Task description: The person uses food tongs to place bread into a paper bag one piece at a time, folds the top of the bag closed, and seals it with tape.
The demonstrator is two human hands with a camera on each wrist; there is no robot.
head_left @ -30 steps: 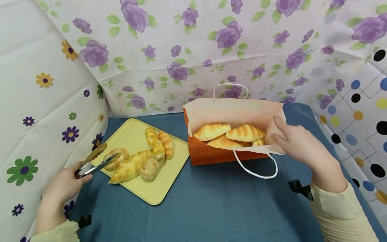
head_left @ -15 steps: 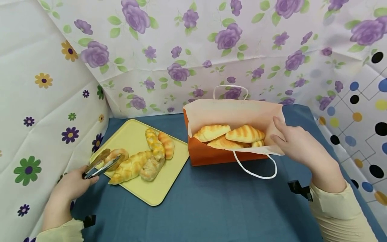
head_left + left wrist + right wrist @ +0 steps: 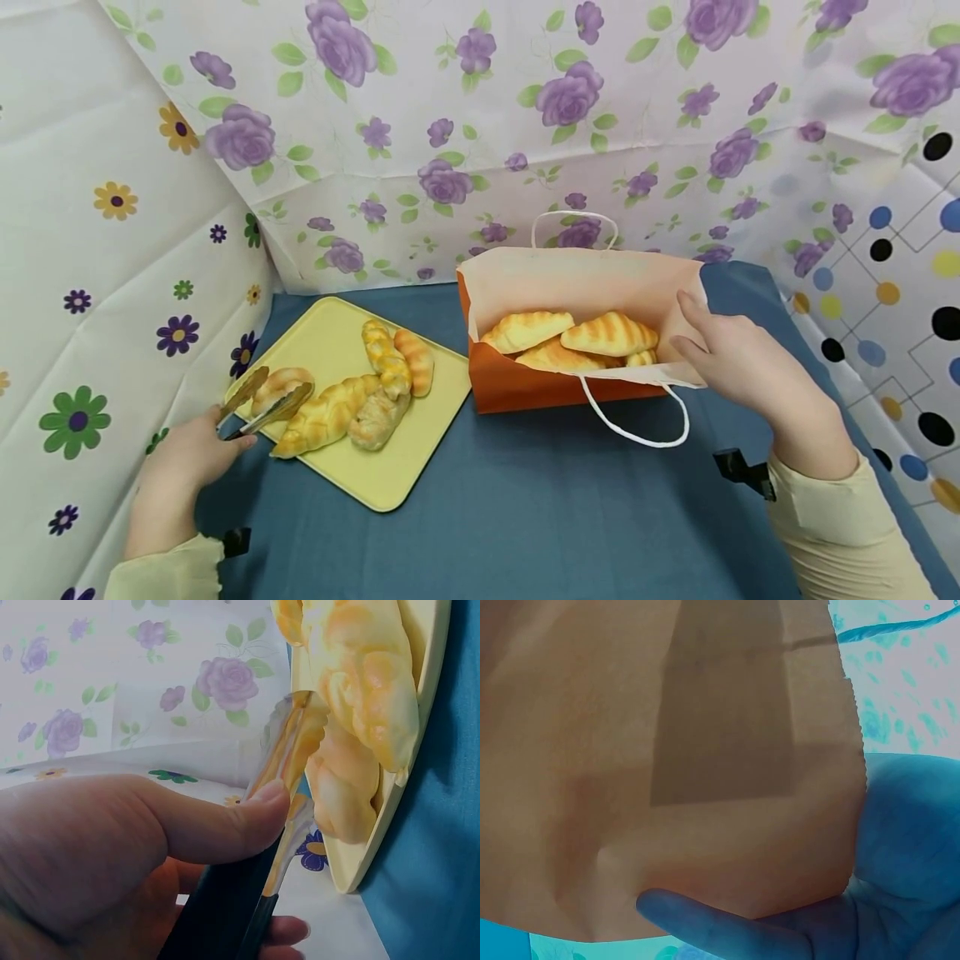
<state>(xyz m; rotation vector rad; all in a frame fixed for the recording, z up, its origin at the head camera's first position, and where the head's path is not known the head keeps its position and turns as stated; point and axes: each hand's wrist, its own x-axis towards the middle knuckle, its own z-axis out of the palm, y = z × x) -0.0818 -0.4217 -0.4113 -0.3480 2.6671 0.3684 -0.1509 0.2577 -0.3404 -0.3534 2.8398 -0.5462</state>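
Note:
My left hand (image 3: 187, 458) holds metal tongs (image 3: 289, 754) by their dark handles, thumb on top. The tong tips stand apart on either side of a round bread roll (image 3: 283, 385) at the left corner of a yellow tray (image 3: 375, 487). Whether they touch the roll, I cannot tell. Beside it lie a long braided bread (image 3: 330, 410) and several other breads. My right hand (image 3: 750, 358) holds the right side of an orange paper bag (image 3: 525, 387) at its rim. In the right wrist view, one finger (image 3: 705, 919) lies against the brown paper (image 3: 742, 847); other fingers are hidden.
Several striped breads (image 3: 607, 333) lie inside the bag, whose mouth faces me. One white cord handle (image 3: 637, 435) hangs in front, another (image 3: 573, 214) stands behind. Blue cloth (image 3: 510, 517) covers the table. Patterned sheets (image 3: 450, 125) wall in the back and sides.
My left hand has moved right and slightly down with the tongs, bringing their tips to both sides of the round roll. My right hand and the bag have stayed in place.

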